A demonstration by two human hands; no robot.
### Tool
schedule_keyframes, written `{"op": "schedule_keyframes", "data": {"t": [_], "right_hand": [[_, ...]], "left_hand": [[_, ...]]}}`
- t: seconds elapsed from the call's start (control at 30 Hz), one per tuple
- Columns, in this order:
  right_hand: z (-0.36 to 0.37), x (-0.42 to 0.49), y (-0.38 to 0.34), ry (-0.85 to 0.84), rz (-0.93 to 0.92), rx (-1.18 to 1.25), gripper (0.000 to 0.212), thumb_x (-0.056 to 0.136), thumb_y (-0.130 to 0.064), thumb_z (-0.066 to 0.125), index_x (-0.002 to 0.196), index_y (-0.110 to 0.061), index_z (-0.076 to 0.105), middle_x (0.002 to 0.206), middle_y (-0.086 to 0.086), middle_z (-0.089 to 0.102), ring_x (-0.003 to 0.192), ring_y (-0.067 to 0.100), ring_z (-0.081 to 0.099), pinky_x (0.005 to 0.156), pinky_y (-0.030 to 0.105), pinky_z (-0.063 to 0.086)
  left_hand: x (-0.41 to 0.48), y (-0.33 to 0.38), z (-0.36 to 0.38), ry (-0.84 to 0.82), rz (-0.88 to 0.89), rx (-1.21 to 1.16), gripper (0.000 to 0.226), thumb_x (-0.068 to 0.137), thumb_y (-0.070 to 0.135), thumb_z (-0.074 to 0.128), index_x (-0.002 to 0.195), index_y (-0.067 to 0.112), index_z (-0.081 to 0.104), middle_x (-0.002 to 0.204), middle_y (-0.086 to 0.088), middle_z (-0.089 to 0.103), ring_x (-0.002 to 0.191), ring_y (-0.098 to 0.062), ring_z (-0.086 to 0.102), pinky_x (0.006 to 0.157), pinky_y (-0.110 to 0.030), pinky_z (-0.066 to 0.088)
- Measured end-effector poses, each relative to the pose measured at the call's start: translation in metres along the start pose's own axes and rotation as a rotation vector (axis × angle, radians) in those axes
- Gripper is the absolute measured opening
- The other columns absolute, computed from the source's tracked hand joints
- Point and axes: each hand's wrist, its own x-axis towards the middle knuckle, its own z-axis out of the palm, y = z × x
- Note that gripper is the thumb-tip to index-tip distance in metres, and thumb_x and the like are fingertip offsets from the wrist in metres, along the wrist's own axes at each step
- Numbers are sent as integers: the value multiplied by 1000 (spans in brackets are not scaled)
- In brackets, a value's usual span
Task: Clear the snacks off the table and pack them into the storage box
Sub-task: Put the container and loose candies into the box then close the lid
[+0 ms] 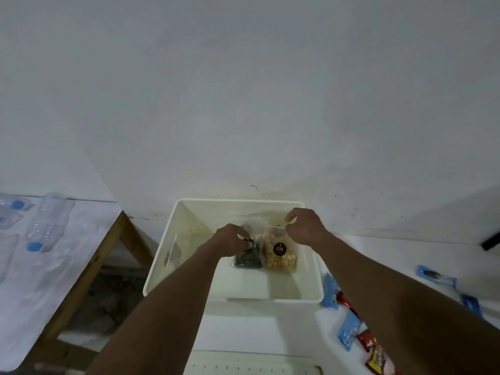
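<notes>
A white storage box stands in front of me against the wall. Inside it stand two clear bags: a dark-snack bag on the left and a bag of yellow snacks with a black round label on the right. My left hand is shut on the top of the dark-snack bag. Over the box's far right part, my right hand pinches the clear top edge of the yellow-snack bag.
Blue snack packets and red-wrapped bars lie on the white table to the right, with another blue packet farther right. At left, a cloth-covered wooden table holds clear plastic bottles.
</notes>
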Motion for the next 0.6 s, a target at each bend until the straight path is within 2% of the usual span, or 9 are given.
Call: {"op": "schedule_keyframes", "data": {"t": [0.03, 0.1, 0.17, 0.23, 0.3, 0.4, 0.53, 0.6], "right_hand": [[-11, -9, 0, 12, -13, 5, 29, 85, -10, 61, 113, -8, 67, 122, 6, 59, 115, 24, 57, 93, 30, 48], [-31, -25, 6, 10, -18, 14, 24, 88, -11, 58, 110, -15, 69, 117, 0, 60, 102, 16, 60, 80, 22, 46], [-51, -42, 19, 0, -3, 50, 20, 87, -14, 60, 103, -20, 70, 109, -2, 64, 88, 12, 61, 71, 21, 44], [-71, -61, 38, 4, 12, 89, 17, 85, -13, 62, 98, -21, 70, 103, -1, 65, 78, 9, 59, 67, 22, 44], [-92, -82, 61, 14, 40, 122, 14, 86, -10, 62, 94, -20, 69, 93, -1, 64, 68, 9, 56, 60, 21, 43], [-122, -111, 106, 30, 117, 155, 9, 85, -13, 63, 90, -19, 68, 87, 4, 66, 70, 16, 58, 56, 25, 45], [-162, -140, 178, 82, 207, 185, 8, 85, -15, 64, 80, -22, 65, 86, 7, 64, 72, 21, 56, 49, 24, 43], [-181, -154, 215, 97, 241, 196, 9, 86, -15, 64, 80, -21, 65, 86, 6, 64, 71, 20, 56, 50, 24, 43]], "left_hand": [[-7, 8, -2, -6, 11, 13, 31, 86, 28, 74, 116, 22, 71, 126, -3, 66, 101, -19, 64, 82, -23, 47], [-22, 27, -4, -23, 28, 32, 29, 88, 23, 70, 116, 20, 70, 113, -7, 68, 66, -12, 58, 56, -20, 45], [-33, 47, -3, -36, 50, 23, 26, 88, 22, 70, 115, 18, 71, 110, -12, 70, 51, -8, 49, 44, -18, 36], [-42, 71, 4, -27, 103, 9, 25, 86, 25, 75, 110, 16, 73, 107, -11, 70, 57, -8, 52, 46, -18, 38], [-51, 98, 18, -24, 160, -13, 24, 85, 26, 76, 106, 15, 74, 108, -9, 69, 68, -13, 58, 56, -21, 45], [-62, 145, 48, -34, 245, -50, 22, 85, 30, 77, 102, 17, 73, 107, -7, 70, 79, -19, 64, 70, -28, 52], [-78, 209, 104, -117, 296, -83, 23, 86, 33, 75, 103, 19, 71, 96, -7, 71, 71, -18, 64, 53, -22, 48], [-85, 236, 135, -151, 305, -98, 22, 85, 34, 75, 101, 19, 72, 91, -3, 70, 70, -15, 62, 53, -22, 45]]}}
